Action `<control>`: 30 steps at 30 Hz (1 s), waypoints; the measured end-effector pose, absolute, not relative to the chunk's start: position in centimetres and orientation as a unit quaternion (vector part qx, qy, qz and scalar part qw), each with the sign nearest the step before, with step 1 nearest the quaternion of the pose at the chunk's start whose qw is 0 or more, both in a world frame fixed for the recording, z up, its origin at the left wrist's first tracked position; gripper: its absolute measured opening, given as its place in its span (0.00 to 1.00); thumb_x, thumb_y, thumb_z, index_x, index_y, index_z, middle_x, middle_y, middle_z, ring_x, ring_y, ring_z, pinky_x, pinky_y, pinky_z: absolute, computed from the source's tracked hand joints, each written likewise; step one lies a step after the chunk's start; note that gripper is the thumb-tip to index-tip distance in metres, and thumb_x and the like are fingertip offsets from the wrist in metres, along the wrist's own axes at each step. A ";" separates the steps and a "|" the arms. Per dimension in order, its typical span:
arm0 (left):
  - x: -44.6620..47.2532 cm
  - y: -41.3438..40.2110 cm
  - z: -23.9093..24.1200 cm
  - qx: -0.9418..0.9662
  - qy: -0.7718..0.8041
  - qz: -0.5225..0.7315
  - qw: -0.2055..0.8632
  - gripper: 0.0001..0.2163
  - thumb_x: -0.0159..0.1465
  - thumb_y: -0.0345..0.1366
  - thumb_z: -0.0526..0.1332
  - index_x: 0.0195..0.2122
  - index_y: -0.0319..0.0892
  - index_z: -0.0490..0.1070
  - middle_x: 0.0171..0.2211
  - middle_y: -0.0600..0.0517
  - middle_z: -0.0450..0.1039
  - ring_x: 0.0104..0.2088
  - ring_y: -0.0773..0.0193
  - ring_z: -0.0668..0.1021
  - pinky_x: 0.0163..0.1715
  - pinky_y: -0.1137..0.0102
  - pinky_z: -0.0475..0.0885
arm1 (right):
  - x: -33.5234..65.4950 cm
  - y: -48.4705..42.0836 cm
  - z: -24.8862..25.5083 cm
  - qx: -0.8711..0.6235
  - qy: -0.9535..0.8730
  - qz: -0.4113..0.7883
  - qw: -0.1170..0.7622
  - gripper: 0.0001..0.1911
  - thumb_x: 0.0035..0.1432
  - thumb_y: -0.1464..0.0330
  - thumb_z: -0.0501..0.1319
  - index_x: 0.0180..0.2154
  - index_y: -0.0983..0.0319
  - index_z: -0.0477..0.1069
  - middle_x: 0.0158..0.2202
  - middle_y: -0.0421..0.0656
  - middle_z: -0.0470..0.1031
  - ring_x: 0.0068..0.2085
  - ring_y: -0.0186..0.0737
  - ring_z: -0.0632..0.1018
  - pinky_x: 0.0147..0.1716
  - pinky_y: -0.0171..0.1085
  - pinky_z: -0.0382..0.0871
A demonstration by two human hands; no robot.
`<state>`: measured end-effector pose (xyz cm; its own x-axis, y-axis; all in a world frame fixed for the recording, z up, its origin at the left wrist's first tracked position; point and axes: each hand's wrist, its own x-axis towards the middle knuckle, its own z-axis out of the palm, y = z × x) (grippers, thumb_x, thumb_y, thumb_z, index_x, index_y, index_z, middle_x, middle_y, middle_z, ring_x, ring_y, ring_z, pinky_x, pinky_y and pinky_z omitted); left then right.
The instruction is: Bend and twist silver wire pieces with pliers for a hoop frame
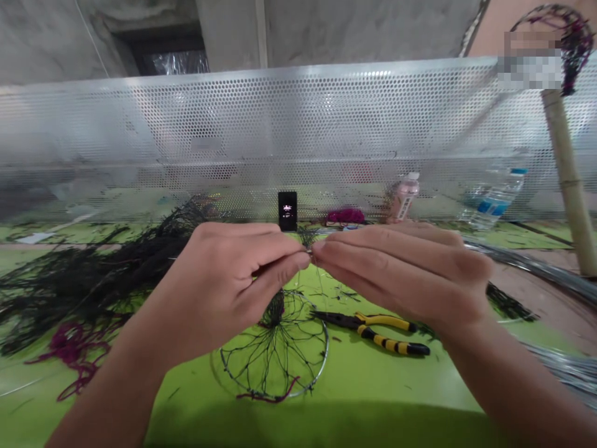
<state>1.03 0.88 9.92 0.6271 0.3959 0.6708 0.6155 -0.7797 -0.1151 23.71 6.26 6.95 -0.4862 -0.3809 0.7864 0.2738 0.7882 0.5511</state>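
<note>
My left hand (228, 283) and my right hand (401, 270) meet fingertip to fingertip above the green table (354, 386). Both pinch a thin black wire strand (308, 242) with a small frayed tuft at its top. Below the hands lies a round metal ring (275, 354) webbed with black wire and a bit of magenta thread; whether the pinched strand joins it I cannot tell. Yellow-and-black pliers (377, 330) lie just right of the ring, under my right hand.
A heap of black fibres (93, 274) and magenta thread (69, 354) fills the left. A perforated metal screen (298, 130) closes the far side, with a small black device (287, 211), two bottles (494, 199) and a bamboo pole (566, 174) near it. Steel wire coils (550, 274) lie right.
</note>
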 end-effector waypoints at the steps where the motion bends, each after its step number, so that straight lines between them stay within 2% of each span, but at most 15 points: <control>1: 1.1 0.9 9.9 -0.887 -0.285 -0.326 0.164 0.10 0.71 0.30 0.61 0.31 0.38 0.75 0.21 0.59 0.65 0.21 0.73 0.65 0.23 0.73 0.60 | 23.6 6.3 7.0 0.042 -0.791 -0.325 0.516 0.06 0.58 0.80 0.70 0.40 0.74 0.81 0.35 0.52 0.85 0.36 0.37 0.85 0.40 0.29 0.83; 6: 1.3 0.8 9.7 -0.881 -0.272 -0.348 0.170 0.08 0.70 0.29 0.63 0.32 0.38 0.75 0.23 0.59 0.66 0.22 0.75 0.67 0.25 0.75 0.61 | 23.3 6.2 7.1 0.012 -0.787 -0.305 0.536 0.03 0.60 0.74 0.71 0.38 0.64 0.81 0.34 0.44 0.86 0.33 0.34 0.86 0.39 0.28 0.84; 11: 1.1 0.9 9.4 -0.867 -0.267 -0.359 0.218 0.08 0.70 0.28 0.63 0.31 0.38 0.74 0.25 0.58 0.68 0.24 0.74 0.69 0.26 0.75 0.63 | 22.9 5.7 6.9 -0.019 -0.802 -0.239 0.547 0.04 0.59 0.73 0.72 0.36 0.58 0.81 0.33 0.38 0.86 0.30 0.36 0.85 0.29 0.31 0.83; 13: 0.9 1.1 9.3 -0.868 -0.256 -0.352 0.240 0.07 0.70 0.28 0.63 0.32 0.37 0.75 0.26 0.57 0.70 0.25 0.74 0.70 0.26 0.75 0.64 | 22.7 5.3 6.7 -0.067 -0.816 -0.132 0.559 0.06 0.60 0.74 0.71 0.36 0.56 0.81 0.32 0.35 0.85 0.31 0.34 0.85 0.27 0.30 0.80; 16: 0.7 1.5 8.9 -0.872 -0.221 -0.343 0.270 0.04 0.70 0.27 0.62 0.37 0.36 0.76 0.29 0.56 0.72 0.26 0.73 0.73 0.27 0.73 0.66 | 22.7 4.8 6.6 -0.148 -0.819 0.104 0.545 0.12 0.57 0.77 0.72 0.39 0.53 0.83 0.32 0.31 0.84 0.30 0.29 0.82 0.26 0.28 0.76; 19: 0.7 1.9 8.5 -0.867 -0.204 -0.336 0.305 0.06 0.71 0.28 0.61 0.36 0.37 0.75 0.29 0.54 0.73 0.25 0.70 0.73 0.25 0.69 0.65 | 23.1 4.8 7.0 -0.192 -0.792 0.318 0.484 0.08 0.56 0.74 0.73 0.35 0.55 0.84 0.25 0.33 0.79 0.23 0.27 0.74 0.19 0.27 0.67; 21: 0.8 2.1 8.3 -0.872 -0.203 -0.320 0.311 0.07 0.71 0.27 0.61 0.33 0.37 0.74 0.28 0.53 0.72 0.25 0.68 0.71 0.25 0.68 0.64 | 23.4 5.2 7.4 -0.204 -0.770 0.433 0.422 0.02 0.56 0.70 0.74 0.31 0.58 0.83 0.23 0.35 0.78 0.22 0.28 0.73 0.19 0.28 0.66; 23: 1.0 2.2 8.2 -0.885 -0.203 -0.297 0.295 0.08 0.71 0.27 0.60 0.33 0.37 0.75 0.27 0.53 0.71 0.25 0.68 0.70 0.26 0.68 0.65 | 23.6 5.6 7.6 -0.218 -0.748 0.508 0.367 0.06 0.56 0.66 0.74 0.29 0.60 0.82 0.24 0.37 0.78 0.21 0.28 0.73 0.20 0.28 0.68; 26: 1.1 2.5 8.3 -0.893 -0.215 -0.275 0.283 0.10 0.72 0.29 0.58 0.34 0.37 0.76 0.27 0.53 0.70 0.24 0.67 0.69 0.26 0.67 0.64 | 23.6 6.2 7.6 -0.247 -0.737 0.529 0.341 0.09 0.58 0.64 0.73 0.28 0.61 0.80 0.24 0.37 0.77 0.21 0.27 0.74 0.20 0.28 0.67; 30: 1.2 2.5 8.5 -0.896 -0.267 -0.287 0.207 0.09 0.73 0.32 0.59 0.37 0.38 0.76 0.28 0.56 0.72 0.27 0.70 0.71 0.28 0.70 0.63 | 23.4 6.3 7.5 -0.247 -0.772 0.453 0.372 0.08 0.60 0.64 0.71 0.30 0.60 0.80 0.26 0.37 0.78 0.23 0.29 0.75 0.21 0.28 0.67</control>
